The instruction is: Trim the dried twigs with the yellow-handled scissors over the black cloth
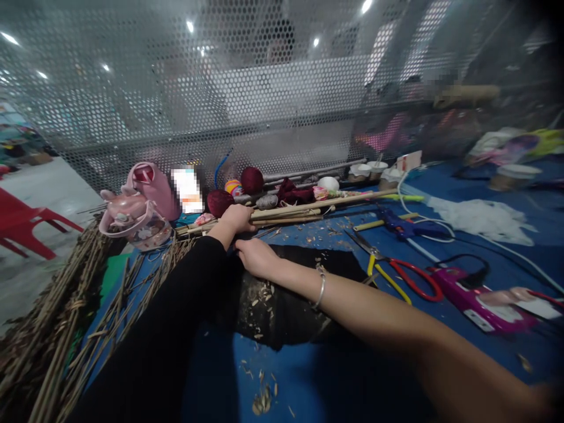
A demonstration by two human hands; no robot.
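My left hand [238, 218], at the end of a black sleeve, is closed over the near ends of pale wooden sticks [291, 211] at the back of the table; its fingertips are partly hidden. Just nearer to me, my right hand [258, 257] has its fingers drawn together; a thin dark twig [267, 232] shows beside it, and I cannot make out what the fingers hold. Below the right hand lies a black cloth [282, 320] strewn with wood shavings. Dark red yarn balls [252, 180] sit behind the sticks.
Pliers with red handles [414, 279], a blue glue gun [394, 226] and a purple power strip [480, 299] with cables lie at right. A pink basket [147, 232], a lit phone [187, 191] and bundled twigs [79, 288] stand left. A perforated metal panel [282, 106] closes off the back.
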